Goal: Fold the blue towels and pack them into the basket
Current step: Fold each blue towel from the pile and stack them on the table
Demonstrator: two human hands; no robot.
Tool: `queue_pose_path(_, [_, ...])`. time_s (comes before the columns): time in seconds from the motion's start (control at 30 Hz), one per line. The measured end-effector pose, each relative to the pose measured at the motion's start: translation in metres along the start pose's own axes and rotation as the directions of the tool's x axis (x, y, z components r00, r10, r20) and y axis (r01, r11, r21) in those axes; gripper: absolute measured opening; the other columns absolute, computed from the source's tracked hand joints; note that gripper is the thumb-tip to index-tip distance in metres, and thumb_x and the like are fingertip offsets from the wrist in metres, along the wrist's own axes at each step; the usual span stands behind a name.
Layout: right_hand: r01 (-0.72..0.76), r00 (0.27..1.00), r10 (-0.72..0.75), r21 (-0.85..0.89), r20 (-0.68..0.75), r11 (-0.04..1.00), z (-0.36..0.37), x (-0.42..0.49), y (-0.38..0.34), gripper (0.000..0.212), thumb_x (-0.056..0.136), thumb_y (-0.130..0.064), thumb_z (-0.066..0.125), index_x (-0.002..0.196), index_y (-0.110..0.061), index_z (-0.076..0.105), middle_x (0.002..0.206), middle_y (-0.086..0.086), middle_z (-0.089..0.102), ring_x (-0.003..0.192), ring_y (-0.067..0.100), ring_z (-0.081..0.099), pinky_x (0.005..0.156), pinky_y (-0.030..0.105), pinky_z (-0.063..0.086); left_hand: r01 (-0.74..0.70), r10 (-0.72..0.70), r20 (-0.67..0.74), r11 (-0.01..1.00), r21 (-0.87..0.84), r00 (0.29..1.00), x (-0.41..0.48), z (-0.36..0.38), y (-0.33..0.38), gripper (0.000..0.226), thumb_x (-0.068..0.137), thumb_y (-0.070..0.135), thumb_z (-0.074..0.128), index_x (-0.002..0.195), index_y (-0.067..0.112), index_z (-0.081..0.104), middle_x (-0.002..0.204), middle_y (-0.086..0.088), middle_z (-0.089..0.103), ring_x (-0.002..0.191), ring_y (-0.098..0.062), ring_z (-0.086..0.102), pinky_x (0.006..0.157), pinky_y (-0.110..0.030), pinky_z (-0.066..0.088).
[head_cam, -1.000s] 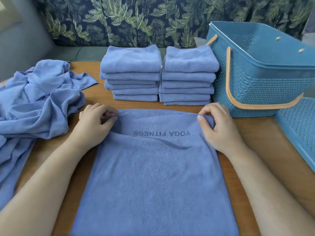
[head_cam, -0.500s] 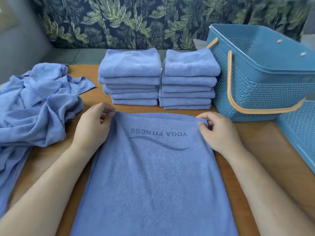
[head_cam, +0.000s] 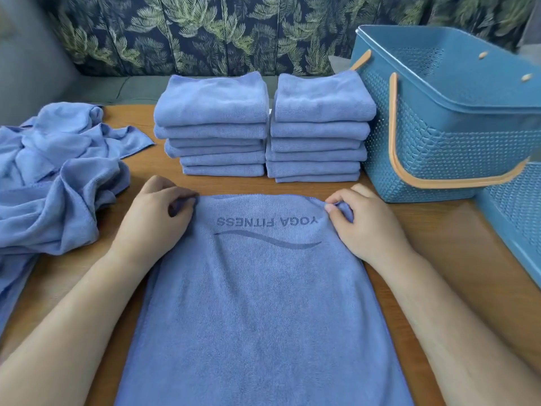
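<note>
A blue towel (head_cam: 257,303) printed "YOGA FITNESS" lies flat on the wooden table (head_cam: 439,259) in front of me. My left hand (head_cam: 155,218) pinches its far left corner. My right hand (head_cam: 369,224) pinches its far right corner, which is slightly bunched. Behind the towel stand two stacks of folded blue towels, the left stack (head_cam: 210,124) and the right stack (head_cam: 319,124). The blue basket (head_cam: 433,159) with orange handles stands at the right, its inside hidden from here.
A heap of unfolded blue towels (head_cam: 52,177) covers the table's left side. A blue perforated lid or tray (head_cam: 515,224) lies at the right edge, below the basket. A leaf-patterned sofa back (head_cam: 205,33) runs behind the table.
The towel's far edge, folded over a second ago, now lies flat. Both hands keep hold of the far corners and have drawn them slightly toward me.
</note>
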State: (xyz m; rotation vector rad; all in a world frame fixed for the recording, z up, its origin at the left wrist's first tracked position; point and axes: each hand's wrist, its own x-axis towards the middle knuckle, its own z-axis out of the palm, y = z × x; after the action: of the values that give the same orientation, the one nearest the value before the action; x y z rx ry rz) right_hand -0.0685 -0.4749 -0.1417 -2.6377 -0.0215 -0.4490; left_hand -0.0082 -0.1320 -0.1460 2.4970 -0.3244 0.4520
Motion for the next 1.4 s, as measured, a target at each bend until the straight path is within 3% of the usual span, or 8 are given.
queue_pose_path(0.23, [0.068, 0.994, -0.069, -0.012, -0.088, 0.998, 0.001, -0.002, 0.006, 0.010, 0.103, -0.019, 0.048, 0.106, -0.013, 0.056, 0.103, 0.005, 0.059, 0.095, 0.029, 0.054, 0.083, 0.042, 0.043, -0.019, 0.016, 0.025, 0.991, 0.132, 1.000, -0.003, 0.002, 0.001, 0.011, 0.098, 0.019, 0.052, 0.098, 0.014, 0.062, 0.099, -0.004, 0.056, 0.092, -0.034, 0.048, 0.086, -0.049, 0.043])
queue_pose_path(0.33, [0.050, 0.992, -0.041, 0.069, -0.121, 0.996, 0.000, -0.001, 0.005, 0.008, 0.103, -0.018, 0.052, 0.108, -0.013, 0.053, 0.100, 0.002, 0.064, 0.089, 0.027, 0.059, 0.073, 0.041, 0.043, 0.009, -0.019, 0.071, 0.991, 0.137, 0.997, -0.004, -0.003, 0.008, 0.002, 0.098, 0.020, 0.055, 0.098, 0.019, 0.057, 0.097, 0.002, 0.055, 0.095, -0.033, 0.049, 0.079, -0.043, 0.037])
queue_pose_path(0.53, [-0.014, 0.989, 0.042, 0.195, -0.142, 0.981, -0.003, -0.005, 0.013, 0.018, 0.092, -0.016, 0.071, 0.101, -0.016, 0.056, 0.084, -0.017, 0.051, 0.072, 0.000, 0.046, 0.071, 0.020, 0.031, 0.093, -0.114, 0.125, 0.983, 0.160, 0.986, -0.008, -0.011, 0.002, 0.026, 0.091, 0.044, 0.066, 0.112, 0.028, 0.063, 0.102, 0.007, 0.050, 0.105, -0.029, 0.050, 0.092, -0.049, 0.041])
queue_pose_path(0.83, [0.000, 0.977, 0.049, 0.228, -0.208, 0.974, -0.007, -0.006, 0.013, 0.010, 0.090, -0.015, 0.073, 0.096, -0.016, 0.066, 0.079, -0.020, 0.051, 0.073, -0.007, 0.051, 0.071, 0.008, 0.036, 0.039, -0.038, 0.073, 0.999, -0.023, 0.997, -0.007, -0.011, 0.004, 0.007, 0.100, 0.021, 0.055, 0.095, 0.024, 0.051, 0.089, 0.004, 0.055, 0.088, -0.030, 0.055, 0.082, -0.047, 0.044])
queue_pose_path(1.0, [-0.011, 0.968, 0.088, 0.309, -0.235, 0.951, -0.005, -0.004, 0.014, 0.006, 0.091, -0.020, 0.074, 0.095, -0.021, 0.069, 0.089, -0.010, 0.069, 0.081, 0.006, 0.063, 0.077, 0.023, 0.049, 0.104, -0.121, -0.061, 0.968, -0.227, 0.991, -0.007, -0.013, 0.013, 0.011, 0.097, 0.019, 0.063, 0.092, 0.017, 0.054, 0.083, 0.011, 0.060, 0.077, 0.002, 0.056, 0.067, -0.009, 0.038])
queue_pose_path(1.07, [-0.023, 0.965, 0.112, 0.350, -0.237, 0.936, -0.004, -0.004, 0.015, 0.005, 0.092, -0.019, 0.073, 0.095, -0.021, 0.070, 0.090, -0.010, 0.070, 0.082, 0.008, 0.066, 0.079, 0.024, 0.051, 0.133, -0.168, -0.104, 0.951, -0.279, 0.980, -0.006, -0.014, 0.015, 0.012, 0.095, 0.021, 0.067, 0.090, 0.015, 0.058, 0.083, 0.013, 0.062, 0.073, 0.007, 0.056, 0.067, -0.005, 0.038])
queue_pose_path(1.23, [-0.058, 0.957, 0.173, 0.432, -0.232, 0.900, -0.003, -0.003, 0.017, 0.007, 0.092, -0.018, 0.073, 0.095, -0.023, 0.071, 0.091, -0.012, 0.072, 0.084, 0.007, 0.068, 0.081, 0.022, 0.051, 0.160, -0.264, -0.187, 0.885, -0.438, 0.946, -0.003, -0.014, 0.012, 0.018, 0.093, 0.030, 0.070, 0.087, 0.014, 0.063, 0.082, 0.010, 0.067, 0.068, 0.002, 0.056, 0.070, -0.017, 0.044])
queue_pose_path(1.4, [-0.043, 0.961, 0.148, 0.404, -0.233, 0.914, 0.001, -0.001, 0.020, 0.012, 0.093, -0.014, 0.071, 0.101, -0.022, 0.070, 0.091, -0.016, 0.068, 0.081, 0.002, 0.064, 0.080, 0.017, 0.048, 0.139, -0.238, -0.197, 0.898, -0.417, 0.951, -0.002, -0.008, 0.001, 0.012, 0.095, 0.026, 0.067, 0.091, 0.022, 0.058, 0.081, 0.004, 0.063, 0.068, -0.002, 0.054, 0.071, -0.027, 0.046])
